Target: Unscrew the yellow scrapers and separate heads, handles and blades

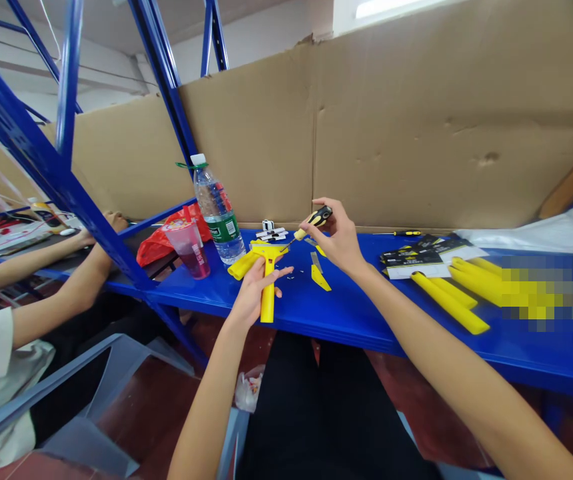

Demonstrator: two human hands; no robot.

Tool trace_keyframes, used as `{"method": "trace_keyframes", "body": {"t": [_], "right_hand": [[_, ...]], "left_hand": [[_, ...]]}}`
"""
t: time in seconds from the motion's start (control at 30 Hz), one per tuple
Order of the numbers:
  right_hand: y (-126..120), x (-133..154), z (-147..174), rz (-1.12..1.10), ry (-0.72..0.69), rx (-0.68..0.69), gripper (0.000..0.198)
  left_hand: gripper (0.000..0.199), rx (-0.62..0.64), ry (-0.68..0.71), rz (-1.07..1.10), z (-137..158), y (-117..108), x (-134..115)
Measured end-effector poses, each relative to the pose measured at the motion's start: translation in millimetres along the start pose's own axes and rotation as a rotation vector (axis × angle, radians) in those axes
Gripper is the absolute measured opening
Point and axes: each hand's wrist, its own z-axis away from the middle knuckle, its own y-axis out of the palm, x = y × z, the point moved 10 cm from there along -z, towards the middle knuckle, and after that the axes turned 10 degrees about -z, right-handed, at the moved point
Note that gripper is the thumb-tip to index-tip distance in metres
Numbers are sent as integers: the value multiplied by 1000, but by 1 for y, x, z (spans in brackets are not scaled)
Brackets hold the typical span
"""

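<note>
My left hand [252, 293] is closed around the yellow handle of a T-shaped scraper [267, 293], its wide head pointing away from me. In my right hand [340, 237] is a screwdriver [320, 216] with a black and pale yellow handle. The screwdriver's thin shaft slants down to the right end of the scraper head; whether its tip sits in a screw is too small to tell. Behind my left hand lie more yellow pieces [240, 267]. A yellow part with a clear blade-like strip [321, 277] rests on the blue table beneath my right hand.
A water bottle [222, 227] and a pink cup [191, 250] stand at the left. Yellow handles [449, 303], black printed cards [411, 257] and another screwdriver [406, 233] lie to the right. Cardboard [391, 133] walls the back. Another person's arms [66, 293] are beyond the blue post.
</note>
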Motion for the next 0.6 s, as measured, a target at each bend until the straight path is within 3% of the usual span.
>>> {"method": "trace_keyframes", "body": {"t": [0.37, 0.6], "right_hand": [[11, 6, 2, 121, -46, 108, 50], [21, 21, 2, 155, -66, 283, 30]], "left_hand": [[62, -10, -43, -22, -6, -6, 11], [60, -11, -118, -5, -7, -7, 16]]}}
